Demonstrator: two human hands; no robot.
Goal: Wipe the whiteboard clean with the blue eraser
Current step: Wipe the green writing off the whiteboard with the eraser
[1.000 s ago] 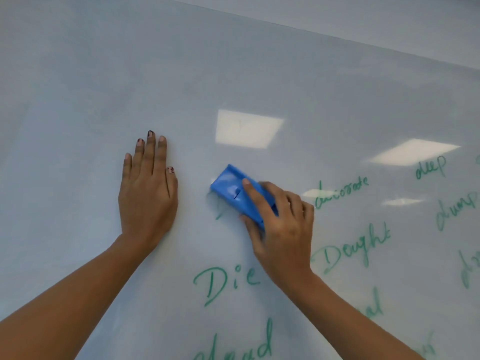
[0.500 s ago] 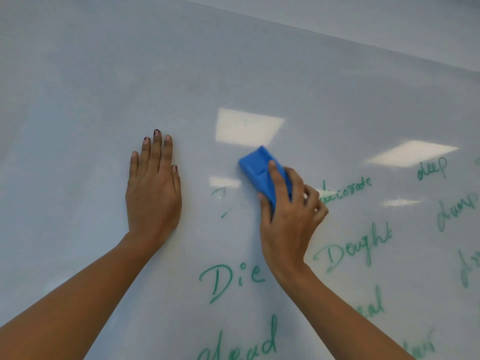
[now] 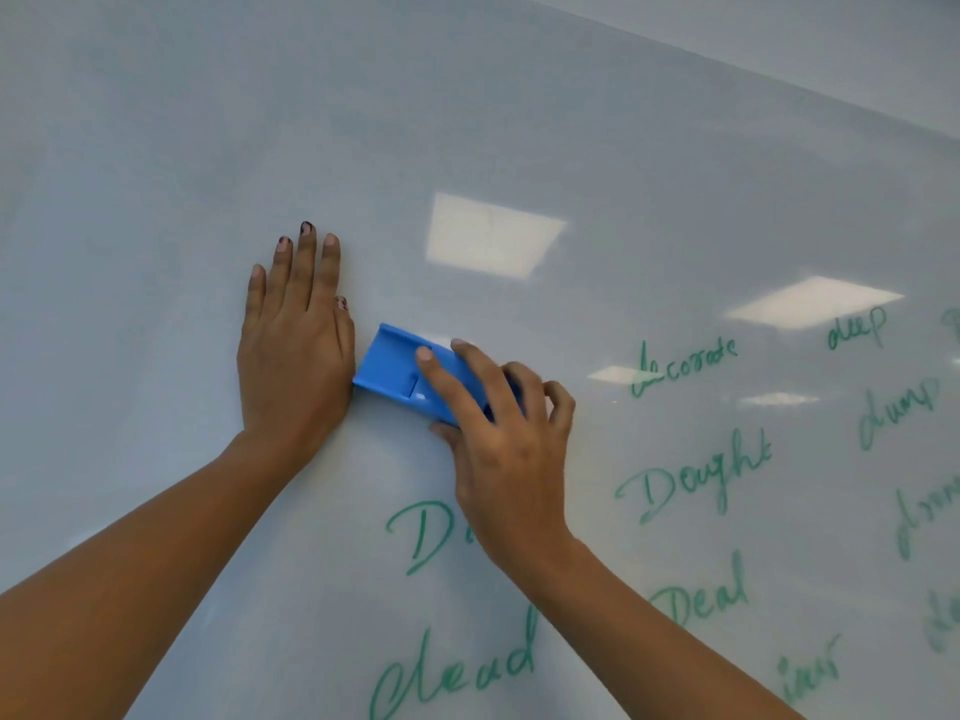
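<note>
Our left hand [image 3: 296,366] lies flat on the shiny white whiteboard [image 3: 571,122] and blocks the way to the left. The blue plastic block eraser [image 3: 392,374], held in our right hand [image 3: 504,449], has its left end right up against that hand, so nothing fits between them. Above the eraser the board is wide open. To the right we have room too, across the green handwritten words [image 3: 691,475]. Below, our two arms narrow the space.
</note>
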